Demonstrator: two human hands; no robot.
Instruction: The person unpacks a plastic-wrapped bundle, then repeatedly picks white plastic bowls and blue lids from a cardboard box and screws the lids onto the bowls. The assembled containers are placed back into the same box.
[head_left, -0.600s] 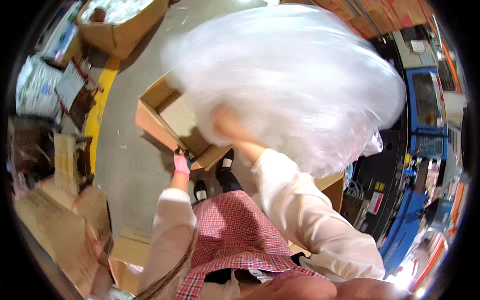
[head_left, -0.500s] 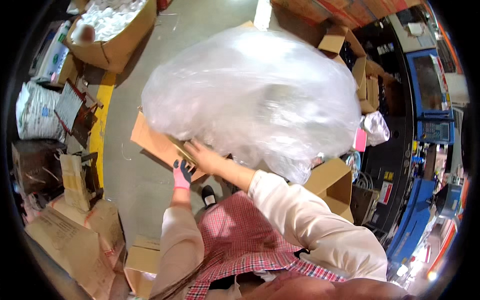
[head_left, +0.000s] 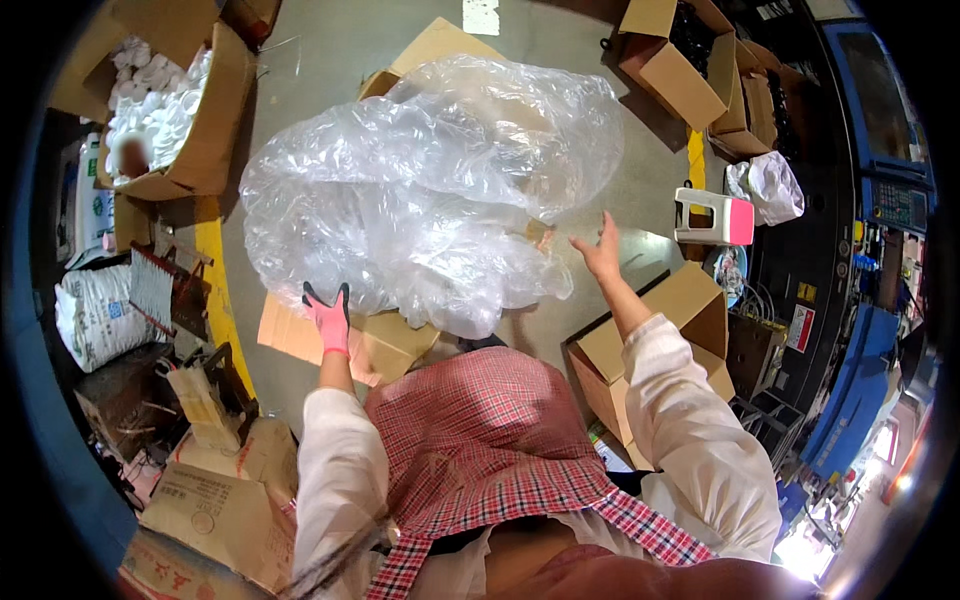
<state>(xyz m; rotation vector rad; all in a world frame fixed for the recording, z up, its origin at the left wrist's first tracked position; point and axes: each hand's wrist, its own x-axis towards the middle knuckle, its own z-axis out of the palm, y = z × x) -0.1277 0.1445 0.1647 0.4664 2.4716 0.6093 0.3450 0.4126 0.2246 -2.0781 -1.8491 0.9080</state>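
- Since half a second back: big clear plastic bag [head_left: 420, 190] dropped lower and spread wider, billowing over the open cardboard box [head_left: 390, 340] on the floor instead of bunched up high in front
- Right hand [head_left: 601, 252] now off the bag, raised just beside its right edge, fingers spread, holding nothing
- Left hand [head_left: 328, 315] in a pink glove with dark fingertips, up against the bag's lower left edge; fingers pointing up, loosely apart; cannot tell whether pinching the film or merely touching it
- Head view, near the body: red checked apron [head_left: 480, 450] below the bag, white sleeves on both forearms
- Right of the apron: another open cardboard box [head_left: 680, 320], standing on the grey floor [head_left: 330, 60]
- Further right: white and pink step stool [head_left: 712, 217], with a crumpled white bag [head_left: 768, 187] just beyond it
- Upper left: carton of white pieces [head_left: 175, 110], beside a yellow floor line [head_left: 215, 270]
- Far left: white printed sack [head_left: 95, 315]; flattened cartons [head_left: 215, 500] lower down
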